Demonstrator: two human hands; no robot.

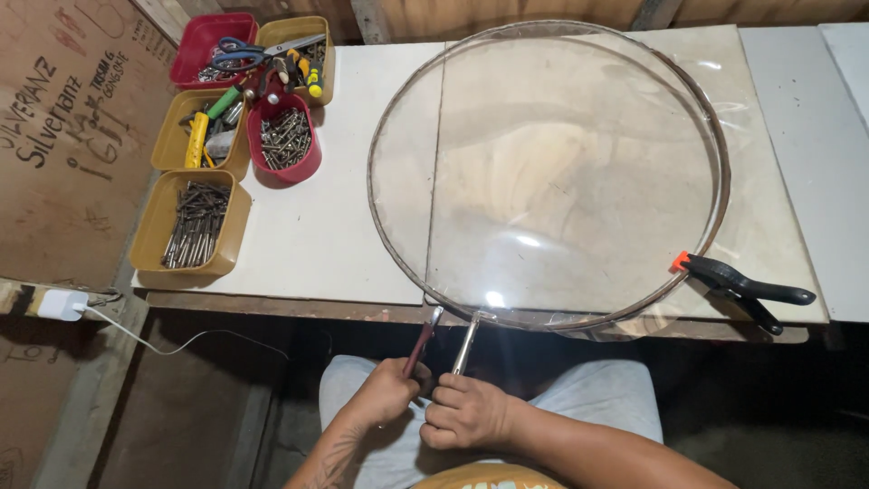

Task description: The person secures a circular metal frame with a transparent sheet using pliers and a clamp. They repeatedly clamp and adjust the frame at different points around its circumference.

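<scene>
A large round metal hoop (pixel 715 145) covered with clear plastic film lies flat on the workbench (pixel 326 226). At its near edge two thin metal ends stick out over the bench front. My left hand (pixel 385 394) grips the darker left end (pixel 423 338). My right hand (pixel 466 412) grips the shiny right end (pixel 465 342). Both hands sit close together above my lap, below the bench edge. A black spring clamp with an orange tip (pixel 742 285) pinches the hoop rim at the lower right.
At the bench's left stand yellow trays, one of nails (pixel 192 224) and one of tools (pixel 201 134), a red bowl of screws (pixel 286 140), and further trays with scissors (pixel 237 52). A white charger and cable (pixel 62 304) sit on a ledge at the left.
</scene>
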